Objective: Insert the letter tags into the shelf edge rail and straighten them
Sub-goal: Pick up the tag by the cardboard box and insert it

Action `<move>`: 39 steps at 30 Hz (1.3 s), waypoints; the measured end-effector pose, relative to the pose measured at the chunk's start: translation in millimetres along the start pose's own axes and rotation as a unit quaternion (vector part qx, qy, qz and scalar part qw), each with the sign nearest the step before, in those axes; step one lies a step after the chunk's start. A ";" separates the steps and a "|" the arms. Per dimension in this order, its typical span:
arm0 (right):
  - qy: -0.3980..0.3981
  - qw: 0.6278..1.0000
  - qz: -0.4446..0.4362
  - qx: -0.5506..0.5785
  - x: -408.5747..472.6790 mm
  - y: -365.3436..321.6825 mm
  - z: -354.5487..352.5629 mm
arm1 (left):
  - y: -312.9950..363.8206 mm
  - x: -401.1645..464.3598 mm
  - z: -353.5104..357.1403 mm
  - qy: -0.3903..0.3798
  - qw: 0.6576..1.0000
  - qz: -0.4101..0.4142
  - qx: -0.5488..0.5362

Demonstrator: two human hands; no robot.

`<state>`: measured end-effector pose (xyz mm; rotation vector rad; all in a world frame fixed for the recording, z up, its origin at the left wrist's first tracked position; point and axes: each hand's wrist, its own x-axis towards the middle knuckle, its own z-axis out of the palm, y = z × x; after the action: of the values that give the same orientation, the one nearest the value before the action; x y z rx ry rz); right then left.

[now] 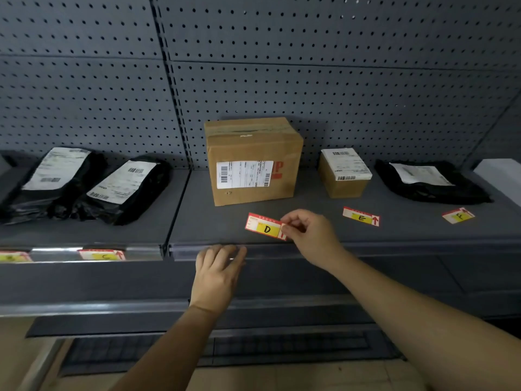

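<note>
My right hand (308,235) pinches the right end of the red-and-yellow D tag (263,228), holding it just above the shelf's front edge. My left hand (218,268) rests with its fingertips on the shelf edge rail (394,247), left of the D tag, and holds nothing. The E tag (361,216) and the F tag (458,215) lie loose on the shelf to the right. The C tag (102,254) sits in the rail of the left shelf section, with another tag (14,256) further left, its letter unreadable.
A large cardboard box (253,160) stands behind the D tag and a small box (344,172) behind the E tag. Black mailer bags lie at left (90,187) and at right (431,180). A pegboard wall (282,66) backs the shelf. A lower shelf (112,309) juts out below.
</note>
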<state>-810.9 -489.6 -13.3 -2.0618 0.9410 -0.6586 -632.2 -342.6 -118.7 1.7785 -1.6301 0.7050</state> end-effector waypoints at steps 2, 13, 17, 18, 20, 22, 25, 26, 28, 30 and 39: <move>-0.005 1.000 0.006 -0.005 -1.9 -1.5 -0.5 | -0.2 6.2 -0.2 -0.006 1.000 0.001 0.003; 0.013 0.999 0.032 -0.023 -7.2 -8.3 9.2 | -13.3 15.8 7.4 -0.046 0.996 0.080 -0.017; -0.019 0.999 0.003 -0.028 -10.2 -11.1 16.0 | -8.2 14.0 0.9 -0.061 0.995 0.043 -0.065; -0.029 0.999 -0.004 -0.036 -10.2 -11.7 17.5 | -8.2 14.6 -0.8 -0.065 0.995 0.033 -0.075; -0.044 0.997 -0.023 -0.063 -9.6 -11.2 20.5 | -10.4 15.0 -2.9 -0.072 0.993 0.013 -0.092; -0.046 0.991 -0.055 -0.115 -7.8 -8.4 24.2 | -13.1 14.1 -4.5 -0.077 0.992 0.002 -0.099; -0.042 0.980 -0.085 -0.177 -6.4 -4.4 29.5 | -13.5 12.4 -6.6 -0.081 0.992 -0.003 -0.100; -0.038 0.977 -0.099 -0.184 -6.1 -3.4 30.8 | -12.3 12.5 -7.5 -0.081 0.992 -0.007 -0.100; -0.032 0.971 -0.134 -0.196 -5.4 -2.8 32.7 | -9.7 13.7 -9.4 -0.075 0.992 -0.017 -0.101; -0.032 0.965 -0.158 -0.206 -5.0 -3.3 32.7 | -7.8 14.2 -10.5 -0.069 0.992 -0.023 -0.101; -0.021 0.948 -0.193 -0.251 -13.0 8.6 34.3 | -7.4 11.7 -8.0 -0.068 0.992 -0.034 -0.098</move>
<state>-798.1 -468.5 -41.8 -2.7482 0.7334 -0.6103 -623.5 -344.1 -105.4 1.7620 -1.6553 0.3867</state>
